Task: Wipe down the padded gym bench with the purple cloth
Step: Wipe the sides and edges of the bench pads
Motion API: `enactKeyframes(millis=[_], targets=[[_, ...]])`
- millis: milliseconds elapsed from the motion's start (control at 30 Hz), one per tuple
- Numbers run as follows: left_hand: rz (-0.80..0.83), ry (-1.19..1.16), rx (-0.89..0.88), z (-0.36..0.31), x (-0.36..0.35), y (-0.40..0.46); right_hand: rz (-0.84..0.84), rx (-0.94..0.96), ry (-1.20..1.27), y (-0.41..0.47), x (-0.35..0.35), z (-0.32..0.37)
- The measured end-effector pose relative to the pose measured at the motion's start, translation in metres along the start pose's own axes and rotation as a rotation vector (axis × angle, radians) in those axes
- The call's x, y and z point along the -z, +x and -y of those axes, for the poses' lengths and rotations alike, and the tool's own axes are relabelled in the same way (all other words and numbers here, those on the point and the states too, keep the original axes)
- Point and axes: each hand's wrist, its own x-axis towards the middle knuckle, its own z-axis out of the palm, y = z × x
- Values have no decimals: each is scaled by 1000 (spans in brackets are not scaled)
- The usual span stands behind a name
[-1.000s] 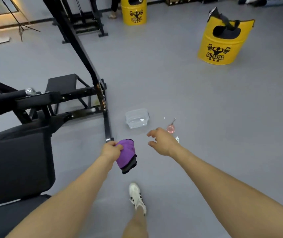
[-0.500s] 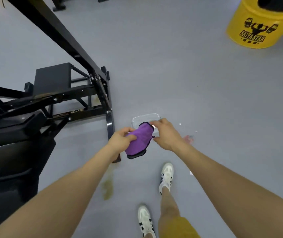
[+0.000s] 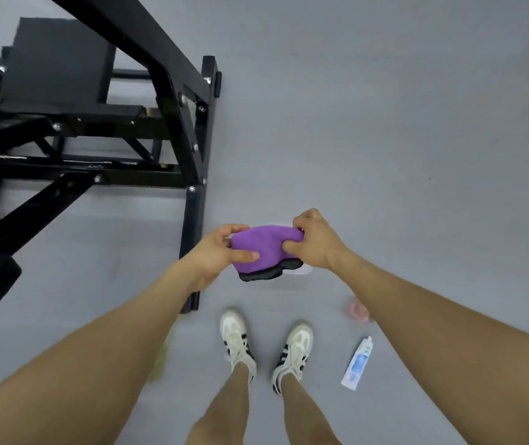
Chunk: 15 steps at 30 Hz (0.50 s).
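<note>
At the centre of the frame both hands pinch the purple cloth (image 3: 261, 248) above the grey floor (image 3: 385, 139): the left hand (image 3: 221, 252) closed on its left end, the right hand (image 3: 316, 242) on its right. Its long axis runs left-right, dark hem facing down. The black bench frame (image 3: 173, 101) fills the upper left.

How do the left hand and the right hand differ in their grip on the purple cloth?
The left hand pinches the purple cloth at its left end, thumb lying on top. The right hand grips the right end, fingers curled into the fabric. Both hold it above the floor.
</note>
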Motion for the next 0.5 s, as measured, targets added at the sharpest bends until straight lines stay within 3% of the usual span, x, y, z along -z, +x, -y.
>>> enactKeyframes(millis=[300,500], targets=[[-235,-8,146,68,43,212,-1,-286,313,210,-91,-59],[-328,180,265,142,59,318,-101,-240,158,292,-161,-105]])
